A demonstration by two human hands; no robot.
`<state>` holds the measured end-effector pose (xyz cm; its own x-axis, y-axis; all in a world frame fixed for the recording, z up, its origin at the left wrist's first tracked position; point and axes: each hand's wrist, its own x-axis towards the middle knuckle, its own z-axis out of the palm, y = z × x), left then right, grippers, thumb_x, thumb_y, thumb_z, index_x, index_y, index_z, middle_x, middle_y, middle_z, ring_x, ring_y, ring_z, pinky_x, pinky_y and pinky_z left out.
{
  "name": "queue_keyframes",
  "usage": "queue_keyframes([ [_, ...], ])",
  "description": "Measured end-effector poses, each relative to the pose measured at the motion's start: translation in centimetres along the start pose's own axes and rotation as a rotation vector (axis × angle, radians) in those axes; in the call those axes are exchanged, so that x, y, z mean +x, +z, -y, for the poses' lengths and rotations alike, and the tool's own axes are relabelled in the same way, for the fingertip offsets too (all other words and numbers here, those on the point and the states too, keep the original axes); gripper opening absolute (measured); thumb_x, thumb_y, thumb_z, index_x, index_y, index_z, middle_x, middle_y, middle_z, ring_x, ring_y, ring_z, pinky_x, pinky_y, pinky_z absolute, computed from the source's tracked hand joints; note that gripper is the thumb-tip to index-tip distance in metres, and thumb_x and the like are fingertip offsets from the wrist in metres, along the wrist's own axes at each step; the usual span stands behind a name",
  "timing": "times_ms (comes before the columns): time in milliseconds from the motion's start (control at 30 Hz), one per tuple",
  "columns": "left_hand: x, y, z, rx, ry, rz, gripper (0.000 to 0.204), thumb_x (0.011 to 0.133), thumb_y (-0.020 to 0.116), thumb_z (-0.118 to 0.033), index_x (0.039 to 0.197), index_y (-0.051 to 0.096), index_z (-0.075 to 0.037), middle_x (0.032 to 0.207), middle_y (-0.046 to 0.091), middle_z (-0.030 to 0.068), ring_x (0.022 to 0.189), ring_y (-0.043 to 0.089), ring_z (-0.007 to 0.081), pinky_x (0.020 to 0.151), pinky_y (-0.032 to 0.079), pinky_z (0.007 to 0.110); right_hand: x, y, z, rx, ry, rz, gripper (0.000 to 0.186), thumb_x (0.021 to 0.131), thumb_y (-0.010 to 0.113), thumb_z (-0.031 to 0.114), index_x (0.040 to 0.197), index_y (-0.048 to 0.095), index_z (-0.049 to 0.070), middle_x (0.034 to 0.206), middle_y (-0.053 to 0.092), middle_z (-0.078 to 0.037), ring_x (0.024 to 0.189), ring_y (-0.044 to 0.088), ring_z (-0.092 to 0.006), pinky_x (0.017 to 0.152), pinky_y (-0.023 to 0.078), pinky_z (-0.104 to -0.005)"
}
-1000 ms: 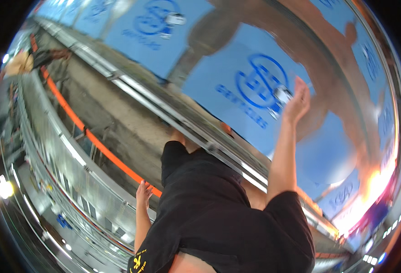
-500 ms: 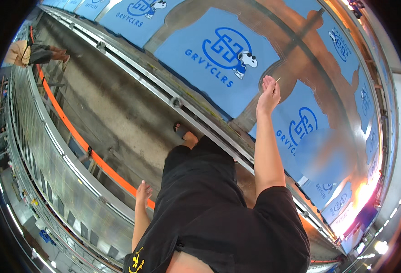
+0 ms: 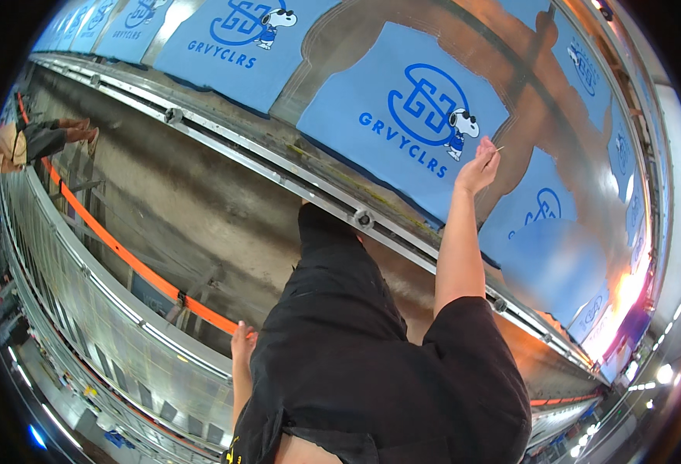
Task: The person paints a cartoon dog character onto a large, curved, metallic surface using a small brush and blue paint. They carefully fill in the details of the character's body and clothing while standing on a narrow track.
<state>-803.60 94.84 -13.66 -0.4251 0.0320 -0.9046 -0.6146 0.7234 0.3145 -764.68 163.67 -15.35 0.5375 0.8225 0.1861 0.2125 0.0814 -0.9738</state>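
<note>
My right hand is raised over the long printing table, its fingers pinched on a thin pale stick. Just beyond the fingertips lies a light blue shirt piece, flat, with a dark blue emblem and a cartoon dog print. Another blue piece lies to the right of my wrist. At the lower left my left hand hangs by my thigh with loosely bent fingers, nothing visible in it. It is close to an orange rail.
A metal rail with round bolts edges the printing table. Behind me, across a concrete aisle, runs a second long table. A person stands in the aisle at far left. Bright light glares at the right.
My body has shifted along the aisle, and the blue pieces now sit farther right in view. My right hand still holds the stick; my left hand stays low.
</note>
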Motion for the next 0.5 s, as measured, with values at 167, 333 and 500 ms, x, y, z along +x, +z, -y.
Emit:
queue_keyframes([
  [167, 1.0, -0.9, -3.5, -0.027, -0.095, 0.054, 0.061, 0.099, 0.056, -0.055, 0.132, 0.054, -0.004, 0.128, 0.063, 0.0117, 0.103, 0.065, 0.0197, 0.081, 0.054, 0.03, 1.3, -1.5, -1.5, -0.335, -0.086, 0.017, 0.037, 0.107, 0.042, 0.024, 0.116, 0.063, -0.006, 0.118, 0.068, -0.019, 0.111, 0.066, -0.0276, 0.099, 0.052, -0.0388],
  [333, -0.3, -3.6, -15.4, -0.079, 0.067, 0.039, 0.06, 0.1, 0.056, -0.054, 0.132, 0.054, -0.003, 0.127, 0.063, 0.0117, 0.104, 0.065, 0.0201, 0.082, 0.053, 0.031, -1.9, 8.1, 6.1, -0.305, 0.011, -0.06, 0.039, 0.108, 0.041, 0.025, 0.115, 0.067, -0.003, 0.117, 0.068, -0.017, 0.11, 0.066, -0.0256, 0.098, 0.052, -0.0369],
  [500, -0.9, -3.7, -29.6, -0.11, 0.108, -0.244, 0.059, 0.101, 0.054, -0.051, 0.133, 0.054, -0.002, 0.123, 0.063, 0.0123, 0.098, 0.066, 0.0201, 0.083, 0.054, 0.03, -6.1, 25.7, 11.9, -0.03, 0.042, 0.313, 0.037, 0.109, 0.041, 0.024, 0.116, 0.067, -0.003, 0.12, 0.068, -0.016, 0.116, 0.064, -0.0256, 0.104, 0.05, -0.0373],
])
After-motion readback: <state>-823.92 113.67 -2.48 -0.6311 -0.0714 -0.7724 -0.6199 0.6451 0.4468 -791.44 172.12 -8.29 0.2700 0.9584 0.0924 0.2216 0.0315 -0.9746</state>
